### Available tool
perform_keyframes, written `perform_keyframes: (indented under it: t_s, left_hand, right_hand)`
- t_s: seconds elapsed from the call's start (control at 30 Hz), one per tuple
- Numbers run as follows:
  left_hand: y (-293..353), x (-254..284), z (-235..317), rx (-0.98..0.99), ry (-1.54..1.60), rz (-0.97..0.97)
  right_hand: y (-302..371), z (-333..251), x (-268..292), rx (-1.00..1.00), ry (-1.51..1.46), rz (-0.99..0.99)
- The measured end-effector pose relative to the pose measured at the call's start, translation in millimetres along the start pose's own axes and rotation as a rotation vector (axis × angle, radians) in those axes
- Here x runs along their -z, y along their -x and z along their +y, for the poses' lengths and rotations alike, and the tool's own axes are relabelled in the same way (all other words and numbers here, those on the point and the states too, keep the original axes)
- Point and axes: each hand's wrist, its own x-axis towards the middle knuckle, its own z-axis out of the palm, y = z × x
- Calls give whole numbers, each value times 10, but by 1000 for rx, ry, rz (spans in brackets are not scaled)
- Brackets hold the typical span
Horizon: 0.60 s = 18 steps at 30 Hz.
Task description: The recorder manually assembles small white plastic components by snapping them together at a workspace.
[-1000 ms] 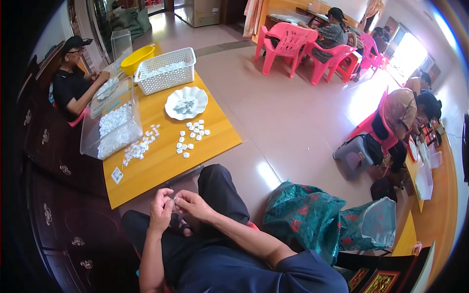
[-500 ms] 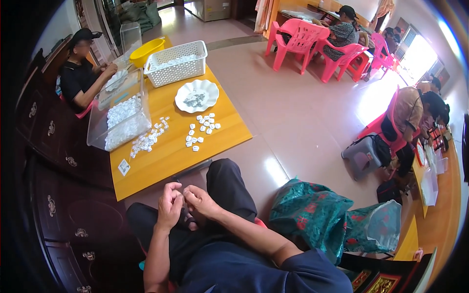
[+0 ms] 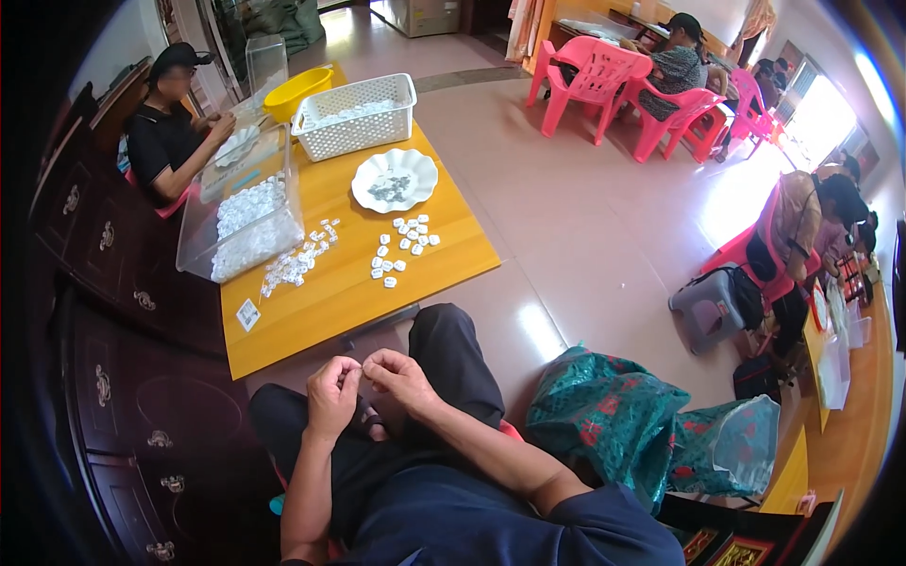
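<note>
In the head view, the left hand [image 3: 332, 398] and right hand [image 3: 401, 379] curl inward, fingertips nearly meeting above the lap; whether they grip anything cannot be told. White pieces [image 3: 416, 249] lie ahead on the table [image 3: 283, 345]. Such close fingertip work probably wants steady wrists and light pressure.

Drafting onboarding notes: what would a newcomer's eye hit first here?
Probably the shiny green plastic sack with red motifs, lower right, and the bright pink plastic chairs, upper right. Next, the yellow basin and white perforated basket at the far end of the wooden table, upper left. Lower centre, the left hand and right hand have their fingertips close together; whether they hold anything is too small to tell.
</note>
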Motion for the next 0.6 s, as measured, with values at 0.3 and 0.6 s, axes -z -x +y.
perform_keyframes:
  t_s: [0.3,0.6]
  left_hand:
    - [22,4,-2,58,39,-64]
    - [77,82,-135,98,3,-68]
  right_hand:
    - [26,-61,11,47,-54,33]
    - [26,-18,-37,53,18,8]
